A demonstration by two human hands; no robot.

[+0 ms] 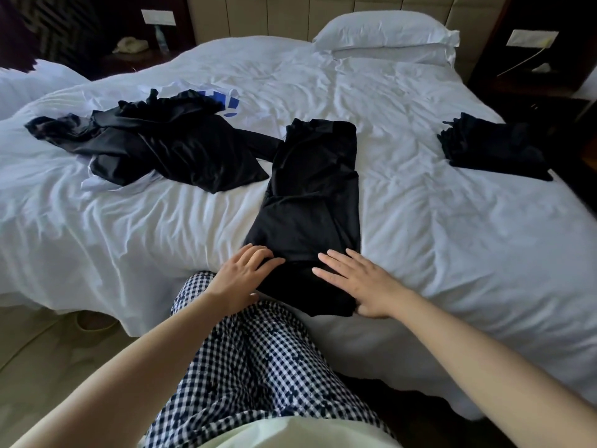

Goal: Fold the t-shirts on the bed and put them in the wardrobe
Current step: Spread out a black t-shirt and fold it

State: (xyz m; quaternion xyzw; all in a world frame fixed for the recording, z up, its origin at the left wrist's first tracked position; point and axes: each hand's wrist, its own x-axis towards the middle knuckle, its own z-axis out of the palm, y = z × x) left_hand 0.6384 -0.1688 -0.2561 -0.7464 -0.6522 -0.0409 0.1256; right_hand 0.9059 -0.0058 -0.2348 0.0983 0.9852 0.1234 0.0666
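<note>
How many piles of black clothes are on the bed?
3: a crumpled heap on the left, one long half-folded shirt in the middle, a folded stack at the right edge. More shirts may hide inside the heaps.

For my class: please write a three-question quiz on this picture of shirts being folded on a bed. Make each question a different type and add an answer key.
1. True or false: the left hand and the right hand both rest open on the near end of the long black t-shirt.
2. Where does the folded black pile lie? A) near the right edge of the bed; B) on a pillow; C) on the floor.
3. Fill in: the unfolded heap to the left of the long black t-shirt holds black clothes and a ____ garment with blue print.
Key: 1 true; 2 A; 3 white.
</note>
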